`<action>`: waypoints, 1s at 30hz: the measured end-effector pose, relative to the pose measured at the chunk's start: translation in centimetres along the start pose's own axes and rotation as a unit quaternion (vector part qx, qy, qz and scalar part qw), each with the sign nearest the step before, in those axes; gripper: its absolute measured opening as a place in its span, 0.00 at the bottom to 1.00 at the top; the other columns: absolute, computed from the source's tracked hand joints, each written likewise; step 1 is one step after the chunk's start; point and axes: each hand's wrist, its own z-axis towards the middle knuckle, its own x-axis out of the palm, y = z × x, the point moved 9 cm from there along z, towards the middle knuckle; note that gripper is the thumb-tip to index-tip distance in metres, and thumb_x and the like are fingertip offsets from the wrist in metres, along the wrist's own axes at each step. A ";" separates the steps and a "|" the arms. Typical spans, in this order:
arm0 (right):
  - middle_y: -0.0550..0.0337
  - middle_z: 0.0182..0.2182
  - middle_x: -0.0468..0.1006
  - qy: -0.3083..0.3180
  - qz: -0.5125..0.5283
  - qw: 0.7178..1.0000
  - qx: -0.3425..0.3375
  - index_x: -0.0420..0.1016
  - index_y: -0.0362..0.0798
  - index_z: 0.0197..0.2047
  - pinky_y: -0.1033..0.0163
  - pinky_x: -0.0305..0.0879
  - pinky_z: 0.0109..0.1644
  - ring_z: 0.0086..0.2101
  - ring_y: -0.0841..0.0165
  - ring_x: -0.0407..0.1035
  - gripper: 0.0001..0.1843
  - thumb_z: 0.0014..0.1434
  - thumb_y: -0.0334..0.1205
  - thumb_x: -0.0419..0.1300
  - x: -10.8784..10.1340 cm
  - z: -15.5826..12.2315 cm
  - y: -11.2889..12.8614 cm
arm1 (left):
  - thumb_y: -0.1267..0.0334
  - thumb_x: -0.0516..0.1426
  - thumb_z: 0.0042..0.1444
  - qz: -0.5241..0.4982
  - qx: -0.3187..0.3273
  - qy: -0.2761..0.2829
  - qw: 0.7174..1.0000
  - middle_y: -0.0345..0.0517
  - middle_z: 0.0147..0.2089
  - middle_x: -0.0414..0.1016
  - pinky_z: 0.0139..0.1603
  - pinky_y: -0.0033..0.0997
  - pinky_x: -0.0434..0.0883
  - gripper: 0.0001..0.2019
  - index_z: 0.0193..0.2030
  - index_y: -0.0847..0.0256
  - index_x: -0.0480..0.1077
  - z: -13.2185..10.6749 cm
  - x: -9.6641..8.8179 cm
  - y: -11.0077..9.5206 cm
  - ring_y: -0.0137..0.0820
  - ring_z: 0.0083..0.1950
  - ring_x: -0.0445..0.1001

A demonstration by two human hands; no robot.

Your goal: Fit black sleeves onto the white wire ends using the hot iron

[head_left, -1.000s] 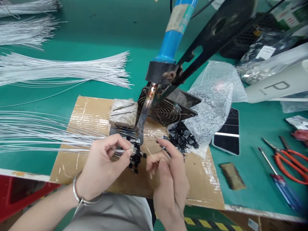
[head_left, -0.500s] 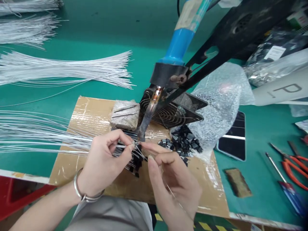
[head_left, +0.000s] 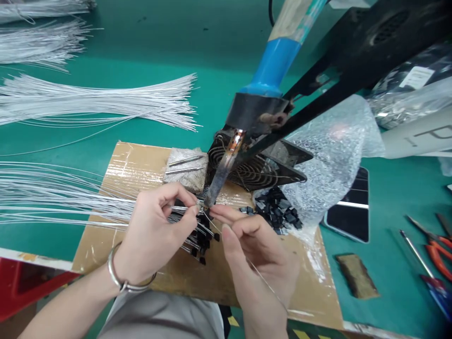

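Observation:
My left hand [head_left: 164,223], with a metal bangle at its wrist, pinches a thin white wire [head_left: 181,207] between thumb and forefinger. The held end is at the tip of a mounted soldering iron [head_left: 219,179]; exact contact is too small to tell. Thin solder wire [head_left: 265,281] runs across my right hand [head_left: 263,263], pinched by its thumb and fingers, and reaches toward the same tip. Below the fingers lie several wires with black ends [head_left: 202,238]. Small black pieces [head_left: 278,207] are heaped right of the iron.
Cardboard [head_left: 137,157] covers the work spot. Behind the iron stands a black fan [head_left: 257,176]; beside it, a wrapped block [head_left: 185,181] carries two metal rods. White wire bundles [head_left: 95,101] lie left. A phone [head_left: 348,214], bubble wrap [head_left: 328,150], orange-handled pliers [head_left: 439,256] and a screwdriver [head_left: 429,278] lie right.
The view has shifted slightly, so the iron and right-side things appear farther right. My right hand's fingertips have risen slightly beside the iron tip. Both hands keep their pinch.

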 end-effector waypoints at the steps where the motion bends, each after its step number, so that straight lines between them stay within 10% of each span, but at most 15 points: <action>1: 0.59 0.48 0.89 -0.010 0.001 1.000 0.013 0.73 0.52 0.32 0.68 0.80 0.52 0.48 0.68 0.84 0.10 0.67 0.34 0.65 -0.1 0.0 -0.1 | 0.63 0.59 0.51 -0.003 -0.001 0.000 1.000 0.49 0.34 0.84 0.25 0.27 0.62 0.05 0.27 0.61 0.74 0.0 0.0 0.0 0.35 0.34 0.79; 30: 0.54 0.48 0.88 -0.002 0.002 1.000 -0.012 0.74 0.52 0.32 0.60 0.82 0.52 0.49 0.62 0.84 0.11 0.66 0.34 0.66 -0.2 0.2 0.7 | 0.66 0.60 0.52 -0.007 0.017 -0.001 1.000 0.48 0.34 0.84 0.23 0.26 0.58 0.05 0.27 0.60 0.74 0.1 -0.2 -1.0 0.33 0.33 0.78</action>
